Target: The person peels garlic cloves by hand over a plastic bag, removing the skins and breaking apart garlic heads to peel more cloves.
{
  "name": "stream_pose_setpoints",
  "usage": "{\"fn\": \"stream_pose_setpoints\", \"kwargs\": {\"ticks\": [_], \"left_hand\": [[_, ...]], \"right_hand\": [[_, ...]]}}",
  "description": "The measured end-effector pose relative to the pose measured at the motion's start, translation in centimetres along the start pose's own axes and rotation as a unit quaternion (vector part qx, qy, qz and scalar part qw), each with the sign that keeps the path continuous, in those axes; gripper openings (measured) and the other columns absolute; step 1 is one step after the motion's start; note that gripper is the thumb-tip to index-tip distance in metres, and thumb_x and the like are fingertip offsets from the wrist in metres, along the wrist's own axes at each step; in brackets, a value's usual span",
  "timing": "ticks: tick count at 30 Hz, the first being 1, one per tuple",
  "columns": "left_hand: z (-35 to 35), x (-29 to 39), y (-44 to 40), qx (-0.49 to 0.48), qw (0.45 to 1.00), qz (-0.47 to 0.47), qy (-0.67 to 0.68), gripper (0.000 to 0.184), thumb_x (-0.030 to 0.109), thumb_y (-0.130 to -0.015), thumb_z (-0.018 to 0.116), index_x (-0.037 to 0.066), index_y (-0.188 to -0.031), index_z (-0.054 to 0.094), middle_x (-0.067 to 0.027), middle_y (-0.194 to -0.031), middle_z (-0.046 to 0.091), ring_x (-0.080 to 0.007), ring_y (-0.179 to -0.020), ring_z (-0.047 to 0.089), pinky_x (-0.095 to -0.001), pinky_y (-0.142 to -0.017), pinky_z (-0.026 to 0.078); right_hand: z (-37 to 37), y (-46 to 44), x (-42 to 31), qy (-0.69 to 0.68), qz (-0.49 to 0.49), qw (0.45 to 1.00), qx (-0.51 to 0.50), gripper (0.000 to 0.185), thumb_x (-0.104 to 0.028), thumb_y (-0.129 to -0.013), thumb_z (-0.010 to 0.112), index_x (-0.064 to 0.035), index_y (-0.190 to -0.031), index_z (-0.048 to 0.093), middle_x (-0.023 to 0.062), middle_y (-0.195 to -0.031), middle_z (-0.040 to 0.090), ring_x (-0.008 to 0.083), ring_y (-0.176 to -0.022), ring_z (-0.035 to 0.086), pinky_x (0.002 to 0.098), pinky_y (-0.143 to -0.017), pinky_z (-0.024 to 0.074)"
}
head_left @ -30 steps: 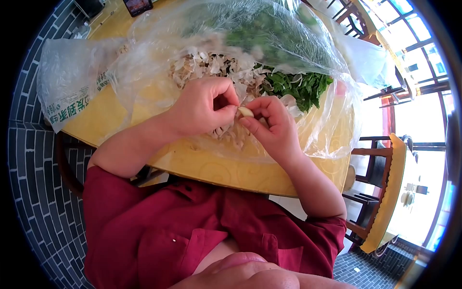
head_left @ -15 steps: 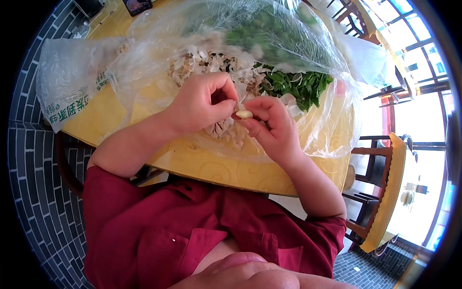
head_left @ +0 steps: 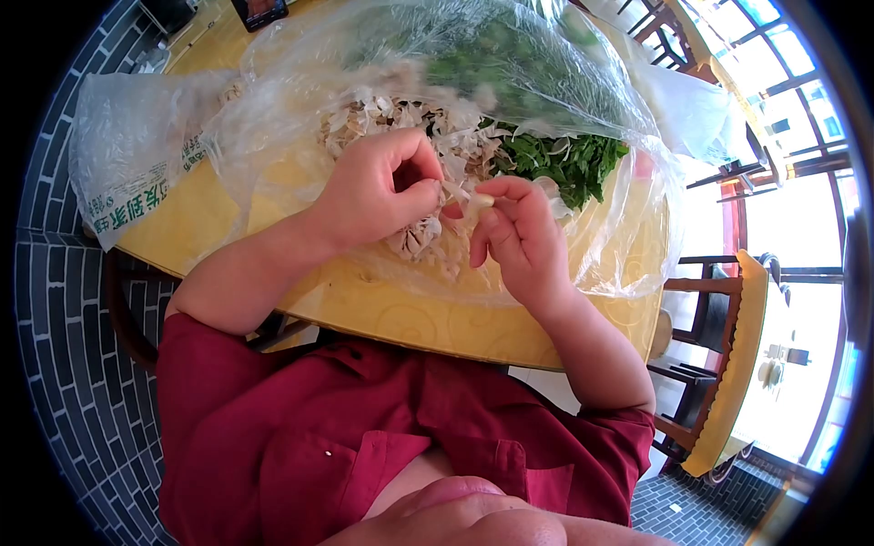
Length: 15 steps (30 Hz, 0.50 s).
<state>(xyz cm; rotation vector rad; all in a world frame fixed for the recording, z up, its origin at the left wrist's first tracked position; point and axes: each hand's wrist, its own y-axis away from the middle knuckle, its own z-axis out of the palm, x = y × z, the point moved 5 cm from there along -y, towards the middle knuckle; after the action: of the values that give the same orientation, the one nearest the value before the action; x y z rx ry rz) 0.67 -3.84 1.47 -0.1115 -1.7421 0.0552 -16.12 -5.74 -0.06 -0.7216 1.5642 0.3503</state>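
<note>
My left hand (head_left: 381, 193) is closed, thumb and forefinger pinching a strip of pale garlic skin (head_left: 455, 191). Close beside it on the right, my right hand (head_left: 523, 235) grips a small whitish garlic clove (head_left: 482, 200) between thumb and fingertips. The skin stretches between the two hands. Below and behind my fingers lie loose garlic skins (head_left: 364, 118) and a purplish-white garlic piece (head_left: 417, 238). Green leaves (head_left: 564, 168) lie to the right of the skins, partly under a clear plastic sheet (head_left: 300, 100).
The yellow table (head_left: 401, 318) has its near edge in front of my torso. A printed plastic bag (head_left: 127, 164) lies at the left, a phone (head_left: 260, 11) at the top. Chairs (head_left: 710, 318) and another table (head_left: 742, 364) stand at the right.
The clove has shifted slightly up and right with my right hand, whose fingers have altered their grip. My left hand has moved slightly up, and a strip of skin now shows between the hands.
</note>
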Motion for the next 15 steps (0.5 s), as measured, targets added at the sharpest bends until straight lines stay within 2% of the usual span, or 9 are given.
{"fn": "stream_pose_setpoints", "kwargs": {"ticks": [4, 7, 10, 14, 15], "left_hand": [[0.0, 0.5, 0.3, -0.009, 0.996, 0.047, -0.08, 0.006, 0.0, -0.077, 0.06, 0.002, -0.08, 0.055, 0.0017, -0.071, 0.055, -0.0031, -0.061, 0.051, -0.019, -0.054, 0.041], [-0.1, 0.3, 0.4, -0.003, 0.994, 0.071, -0.087, 0.007, -0.001, -0.078, 0.059, 0.003, -0.081, 0.054, 0.0032, -0.074, 0.053, -0.0012, -0.063, 0.048, -0.0174, -0.054, 0.039], [-0.7, -0.2, 0.1, 0.039, 0.995, 0.066, -0.066, 0.006, 0.001, -0.076, 0.06, 0.003, -0.079, 0.055, 0.0006, -0.07, 0.055, -0.0035, -0.062, 0.051, -0.0204, -0.054, 0.041], [-1.2, -0.1, -0.2, 0.085, 0.988, 0.082, -0.095, 0.008, 0.0, -0.076, 0.061, 0.003, -0.082, 0.057, -0.0012, -0.071, 0.055, -0.0062, -0.061, 0.052, -0.0226, -0.054, 0.043], [-1.1, -0.1, -0.3, 0.091, 0.986, 0.1, -0.099, 0.009, -0.001, -0.076, 0.06, 0.004, -0.083, 0.057, -0.0017, -0.073, 0.055, -0.0069, -0.061, 0.052, -0.0228, -0.054, 0.042]], "right_hand": [[-0.4, -0.1, 0.0, -0.011, 0.034, 0.999, 0.032, 0.017, -0.004, -0.095, 0.046, -0.0011, -0.111, 0.041, 0.0125, -0.099, 0.064, 0.0097, -0.057, 0.057, 0.0216, -0.053, 0.0452], [-0.6, -0.3, -0.6, -0.099, 0.019, 0.993, 0.067, 0.014, -0.007, -0.096, 0.046, -0.0014, -0.108, 0.041, 0.0138, -0.106, 0.063, 0.0094, -0.056, 0.056, 0.0205, -0.052, 0.0431], [-1.4, -0.6, -0.7, -0.1, 0.014, 0.989, 0.11, 0.013, -0.009, -0.097, 0.04, -0.0028, -0.109, 0.04, 0.0204, -0.116, 0.059, 0.0072, -0.056, 0.053, 0.0161, -0.044, 0.0317], [-1.5, -0.8, -0.4, -0.083, 0.04, 0.992, 0.091, 0.012, -0.009, -0.096, 0.045, -0.0031, -0.106, 0.041, 0.0186, -0.111, 0.061, 0.0071, -0.056, 0.052, 0.0165, -0.046, 0.0332], [-1.2, -0.7, -0.2, -0.085, 0.047, 0.992, 0.077, 0.014, -0.006, -0.094, 0.048, -0.0018, -0.106, 0.041, 0.0164, -0.107, 0.062, 0.0075, -0.057, 0.053, 0.0173, -0.048, 0.0368]]}}
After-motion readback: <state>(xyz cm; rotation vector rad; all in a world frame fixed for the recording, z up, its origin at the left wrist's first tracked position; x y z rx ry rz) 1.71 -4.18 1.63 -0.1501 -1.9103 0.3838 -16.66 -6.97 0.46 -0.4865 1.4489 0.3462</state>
